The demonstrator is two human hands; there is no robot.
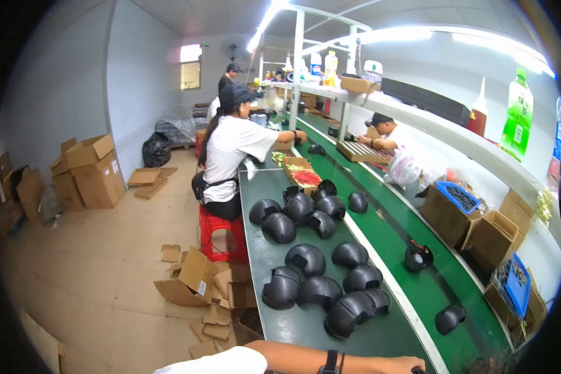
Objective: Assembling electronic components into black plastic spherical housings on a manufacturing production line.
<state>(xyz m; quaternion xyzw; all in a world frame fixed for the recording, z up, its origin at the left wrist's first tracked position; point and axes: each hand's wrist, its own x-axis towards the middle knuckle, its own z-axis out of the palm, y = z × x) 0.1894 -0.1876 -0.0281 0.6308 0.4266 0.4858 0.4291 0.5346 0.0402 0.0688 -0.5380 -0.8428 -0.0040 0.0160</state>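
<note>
My left arm, in a white sleeve with a dark watch and a bracelet at the wrist, stretches rightward along the lower edge. At its end my left hand (405,364) is closed, fingers curled at the bottom rim of the picture. A bit of something black shows by the fingers, too cut off to name. My right hand is out of view. Nearest to my left hand, on the grey-green worktable (280,333), is a group of round black plastic shells (343,315) with notched edges. Beyond them sits a second group of such shells (278,227).
A green conveyor belt (386,249) runs along the right, carrying black shells (450,318). A person (234,149) sits on a red stool (221,237); another (386,134) works across the belt. Cardboard boxes (190,277) lie left of the table. Blue trays (517,280) stand far right.
</note>
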